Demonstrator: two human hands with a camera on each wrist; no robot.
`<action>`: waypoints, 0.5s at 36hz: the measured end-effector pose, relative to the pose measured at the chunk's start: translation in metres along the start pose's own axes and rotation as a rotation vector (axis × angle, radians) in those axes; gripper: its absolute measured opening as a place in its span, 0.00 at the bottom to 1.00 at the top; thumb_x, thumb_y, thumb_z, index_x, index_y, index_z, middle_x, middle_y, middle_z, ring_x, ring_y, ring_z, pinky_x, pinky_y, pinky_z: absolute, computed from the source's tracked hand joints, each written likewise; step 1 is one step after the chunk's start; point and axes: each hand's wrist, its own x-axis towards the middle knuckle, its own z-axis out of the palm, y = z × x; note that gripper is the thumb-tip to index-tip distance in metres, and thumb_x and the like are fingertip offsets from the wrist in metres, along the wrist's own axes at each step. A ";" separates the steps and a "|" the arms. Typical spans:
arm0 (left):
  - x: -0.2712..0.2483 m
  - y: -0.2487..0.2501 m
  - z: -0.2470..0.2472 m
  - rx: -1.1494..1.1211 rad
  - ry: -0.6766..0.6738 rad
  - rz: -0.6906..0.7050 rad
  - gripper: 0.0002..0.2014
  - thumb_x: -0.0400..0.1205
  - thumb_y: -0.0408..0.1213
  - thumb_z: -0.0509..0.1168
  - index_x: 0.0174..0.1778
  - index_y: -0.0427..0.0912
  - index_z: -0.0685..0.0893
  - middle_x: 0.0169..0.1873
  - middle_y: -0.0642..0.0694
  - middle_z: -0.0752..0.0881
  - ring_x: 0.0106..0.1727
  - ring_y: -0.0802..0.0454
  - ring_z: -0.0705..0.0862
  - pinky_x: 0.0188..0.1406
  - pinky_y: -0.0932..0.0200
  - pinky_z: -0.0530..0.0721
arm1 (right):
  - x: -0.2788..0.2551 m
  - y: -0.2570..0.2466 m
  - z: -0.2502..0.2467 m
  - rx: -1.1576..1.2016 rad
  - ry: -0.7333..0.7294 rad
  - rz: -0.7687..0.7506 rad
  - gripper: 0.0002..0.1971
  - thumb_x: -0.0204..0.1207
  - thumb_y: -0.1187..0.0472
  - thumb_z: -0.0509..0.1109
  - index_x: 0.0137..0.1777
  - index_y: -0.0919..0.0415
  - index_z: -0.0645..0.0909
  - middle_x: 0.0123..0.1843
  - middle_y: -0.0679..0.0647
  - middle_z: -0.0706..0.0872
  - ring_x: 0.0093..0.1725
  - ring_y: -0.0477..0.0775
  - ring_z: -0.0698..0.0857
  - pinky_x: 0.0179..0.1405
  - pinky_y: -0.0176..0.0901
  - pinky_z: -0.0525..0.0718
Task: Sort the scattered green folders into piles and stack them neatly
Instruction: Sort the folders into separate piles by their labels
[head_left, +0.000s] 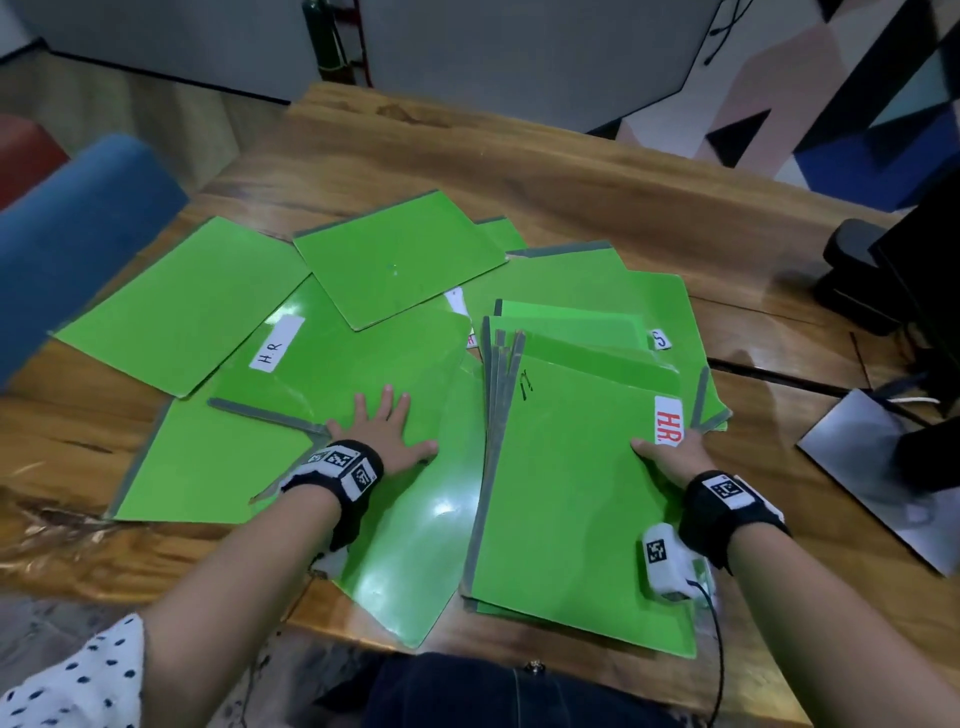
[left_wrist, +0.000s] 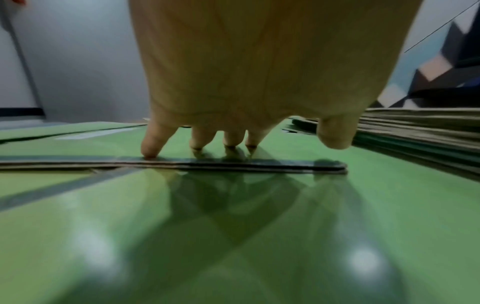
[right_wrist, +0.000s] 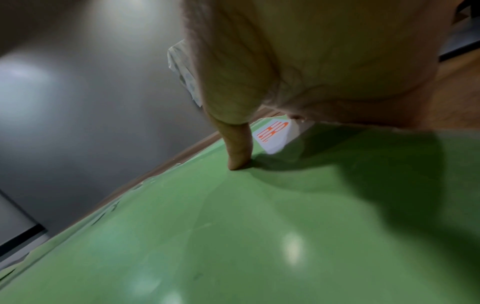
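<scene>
Several green folders lie scattered and overlapping on a wooden table (head_left: 519, 171). My left hand (head_left: 384, 431) rests flat, fingers spread, on a glossy folder (head_left: 363, 358) that bears a white "H.R" label. In the left wrist view the fingertips (left_wrist: 150, 152) touch that folder by a grey spine. On the right, a fanned stack of folders (head_left: 571, 493) has a red "H.R." label (head_left: 668, 421) on top. My right hand (head_left: 670, 460) grips the stack's right edge. Its thumb (right_wrist: 239, 152) presses on the top cover, and the fingers are hidden beneath.
Loose folders lie at far left (head_left: 176, 306), at the back middle (head_left: 400, 260) and near left (head_left: 208, 467). A blue chair (head_left: 78, 249) stands at the left. A silver base plate (head_left: 883, 467) and a black stand (head_left: 857, 270) occupy the right. Some folders overhang the front edge.
</scene>
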 end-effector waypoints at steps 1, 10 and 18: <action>-0.006 0.003 0.004 0.019 -0.012 0.026 0.46 0.74 0.74 0.46 0.82 0.57 0.38 0.81 0.51 0.33 0.82 0.36 0.38 0.72 0.21 0.50 | 0.000 -0.001 0.000 0.007 0.006 0.008 0.40 0.70 0.53 0.78 0.75 0.61 0.59 0.62 0.63 0.79 0.61 0.66 0.81 0.65 0.64 0.79; -0.058 0.029 0.030 0.200 -0.107 0.239 0.45 0.74 0.75 0.43 0.83 0.55 0.42 0.82 0.50 0.43 0.81 0.31 0.50 0.77 0.29 0.53 | -0.001 -0.008 0.001 0.013 0.048 0.040 0.42 0.69 0.52 0.79 0.77 0.61 0.58 0.64 0.63 0.78 0.62 0.66 0.80 0.65 0.64 0.78; -0.010 0.013 -0.038 -0.680 0.224 -0.116 0.17 0.81 0.48 0.64 0.58 0.39 0.80 0.52 0.43 0.84 0.50 0.46 0.82 0.51 0.54 0.81 | -0.001 -0.010 0.001 -0.030 0.028 0.056 0.41 0.70 0.52 0.78 0.75 0.63 0.58 0.63 0.64 0.78 0.61 0.66 0.80 0.65 0.64 0.79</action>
